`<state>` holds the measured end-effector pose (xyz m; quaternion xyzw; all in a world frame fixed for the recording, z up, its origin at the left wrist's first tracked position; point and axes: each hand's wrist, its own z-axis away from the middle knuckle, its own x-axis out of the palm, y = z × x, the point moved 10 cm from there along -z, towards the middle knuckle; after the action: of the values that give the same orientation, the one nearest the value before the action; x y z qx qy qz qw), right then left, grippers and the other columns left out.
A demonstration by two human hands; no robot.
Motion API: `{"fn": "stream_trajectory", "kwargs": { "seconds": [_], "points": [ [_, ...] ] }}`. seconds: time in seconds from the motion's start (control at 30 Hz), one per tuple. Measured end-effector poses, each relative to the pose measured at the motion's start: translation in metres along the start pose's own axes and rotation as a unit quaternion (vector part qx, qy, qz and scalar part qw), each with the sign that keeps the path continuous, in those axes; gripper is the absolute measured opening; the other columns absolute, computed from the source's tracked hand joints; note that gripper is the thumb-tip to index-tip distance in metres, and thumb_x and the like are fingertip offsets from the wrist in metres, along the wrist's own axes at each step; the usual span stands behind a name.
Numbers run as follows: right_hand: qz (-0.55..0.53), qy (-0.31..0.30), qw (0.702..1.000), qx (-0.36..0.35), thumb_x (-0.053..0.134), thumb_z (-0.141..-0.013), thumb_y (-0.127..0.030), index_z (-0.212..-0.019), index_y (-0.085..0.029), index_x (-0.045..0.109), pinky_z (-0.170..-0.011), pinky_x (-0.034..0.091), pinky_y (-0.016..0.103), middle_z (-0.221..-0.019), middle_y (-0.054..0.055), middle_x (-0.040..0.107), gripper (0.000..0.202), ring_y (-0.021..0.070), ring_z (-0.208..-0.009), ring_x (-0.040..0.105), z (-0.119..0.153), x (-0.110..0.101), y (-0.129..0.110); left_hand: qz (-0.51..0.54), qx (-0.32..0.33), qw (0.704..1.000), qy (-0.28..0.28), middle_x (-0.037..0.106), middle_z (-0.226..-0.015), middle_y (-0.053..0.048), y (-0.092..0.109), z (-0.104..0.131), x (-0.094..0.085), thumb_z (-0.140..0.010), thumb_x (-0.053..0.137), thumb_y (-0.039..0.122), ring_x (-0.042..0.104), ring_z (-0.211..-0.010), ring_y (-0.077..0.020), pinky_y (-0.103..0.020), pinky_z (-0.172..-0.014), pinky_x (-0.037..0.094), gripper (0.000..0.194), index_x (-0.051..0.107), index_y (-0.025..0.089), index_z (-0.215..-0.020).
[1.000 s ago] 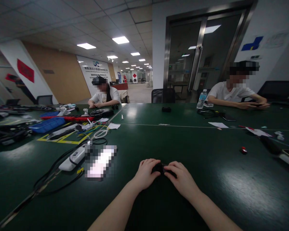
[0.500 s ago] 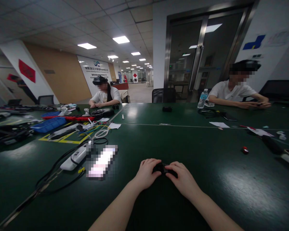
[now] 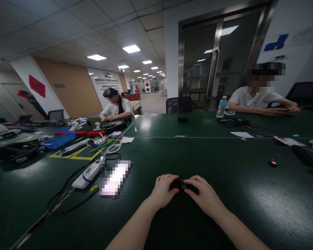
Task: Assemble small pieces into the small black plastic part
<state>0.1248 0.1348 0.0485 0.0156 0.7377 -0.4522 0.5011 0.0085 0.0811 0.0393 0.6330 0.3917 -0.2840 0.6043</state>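
Observation:
Both hands grip a small dark object (image 3: 183, 186) with black ends and a greyish middle, low over the green table (image 3: 156, 156). My left hand (image 3: 165, 189) closes round its left end, thumb in front and fingers behind. On its right end, my right hand (image 3: 202, 192) pinches with thumb and fingertips. Fingers cover much of the object, so its kind cannot be made out. Left of my hands lies a phone with a bright, blurred-out screen (image 3: 116, 180).
A white power strip (image 3: 87, 174) with black cables, a blue tray (image 3: 59, 140) and tangled wires lie to the left. A red-and-silver item (image 3: 272, 162) sits right. Two people sit across the table, near a water bottle (image 3: 221, 107) and a black object (image 3: 183, 119).
The view has turned slightly left, so the scene sits a little further right and lower. Both hands keep hold of the dark object, with little visible movement.

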Motion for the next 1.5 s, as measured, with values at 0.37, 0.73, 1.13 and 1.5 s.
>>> {"fn": "stream_trajectory", "kwargs": {
  "seconds": [0.37, 0.73, 1.13, 1.5],
  "points": [
    [0.003, -0.011, 1.0, 0.004, 0.058, -0.078, -0.033, -0.11, -0.031, 0.059, -0.087, 0.045, 0.038, -0.11, 0.002, 0.056, 0.032, 0.0229, -0.103, 0.053, -0.001, 0.007, 0.008, 0.008, 0.007, 1.0, -0.002, 0.053, -0.124, -0.001, 0.002, 0.002, -0.001, -0.082, 0.056, 0.027, 0.042, -0.119, -0.0222, -0.04, -0.103, 0.026, 0.042, 0.047, 0.027, -0.123],
    [0.012, 0.003, 1.0, 0.007, 0.058, -0.078, -0.028, -0.125, -0.027, 0.048, -0.098, 0.038, 0.042, -0.127, 0.004, 0.054, 0.048, 0.0246, -0.118, 0.048, -0.005, 0.012, 0.024, 0.029, 0.005, 1.0, 0.012, 0.048, -0.13, -0.003, 0.004, 0.003, -0.006, -0.078, 0.06, 0.03, 0.04, -0.121, -0.0242, -0.042, -0.103, 0.026, 0.052, 0.044, 0.028, -0.127],
    [-0.005, 0.001, 1.0, 0.026, 0.059, -0.077, -0.026, -0.125, -0.027, 0.048, -0.099, 0.038, 0.043, -0.127, 0.004, 0.052, 0.049, 0.0242, -0.119, 0.046, 0.0, 0.006, 0.017, 0.008, 0.004, 1.0, -0.004, 0.049, -0.129, -0.001, -0.001, 0.001, 0.002, -0.084, 0.054, 0.029, 0.038, -0.123, -0.0221, -0.04, -0.105, 0.022, 0.046, 0.043, 0.029, -0.129],
    [-0.015, 0.004, 0.999, 0.034, 0.058, -0.077, -0.023, -0.124, -0.026, 0.05, -0.099, 0.038, 0.042, -0.126, 0.004, 0.054, 0.047, 0.0243, -0.118, 0.047, 0.003, 0.001, 0.01, 0.005, 0.001, 1.0, -0.002, 0.051, -0.127, -0.001, 0.0, 0.002, 0.001, -0.082, 0.055, 0.023, 0.04, -0.121, -0.0218, -0.04, -0.103, 0.024, 0.044, 0.046, 0.029, -0.125]
  ]
}}
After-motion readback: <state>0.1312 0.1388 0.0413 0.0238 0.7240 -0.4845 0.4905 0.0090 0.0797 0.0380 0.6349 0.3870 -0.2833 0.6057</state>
